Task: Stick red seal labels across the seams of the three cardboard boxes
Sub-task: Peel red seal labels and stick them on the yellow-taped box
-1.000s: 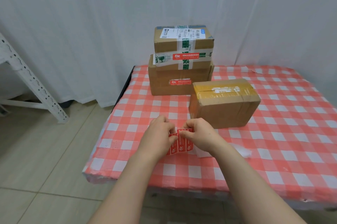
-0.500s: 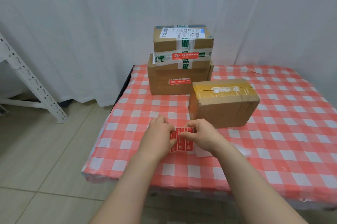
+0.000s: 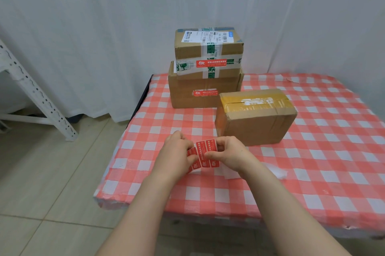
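Both hands are on one thing. Left hand (image 3: 179,151) pinches the left edge of the red label sheet (image 3: 206,154) with its fingers curled. Right hand (image 3: 227,152) pinches the right side, thumb on the front. The sheet is held in the air just in front of the yellow-taped box (image 3: 256,118), on the person's side, touching neither the box nor the surface (image 3: 312,162). The leftmost strip bends away under the left thumb; cannot tell if it is free of the backing.

Step in hand, as I judge it: peeling a label for the last box. The yellow-taped box shows no red label on its visible top or front. Its top seam runs under yellow tape with a torn white patch.

Behind that box and to its left stand two stacked boxes. The lower box (image 3: 200,97) has the lower seal (image 3: 205,92) on its front. The upper box (image 3: 208,47) has the upper seal (image 3: 210,63) over green-printed tape on its front. So two of three look done.

The next move calls for freeing the strip whole, without letting it curl onto itself. It then goes to the yellow-taped box and gets pressed flat across the seam, with some on each flap. One hand likely keeps the sheet.

Rest:
- A white paper scrap (image 3: 277,170) lies on the surface in front of the yellow-taped box.
- A white curtain (image 3: 104,26) hangs behind it.
- A white metal rack (image 3: 37,93) stands well off to its left, on the tiled floor (image 3: 41,172).
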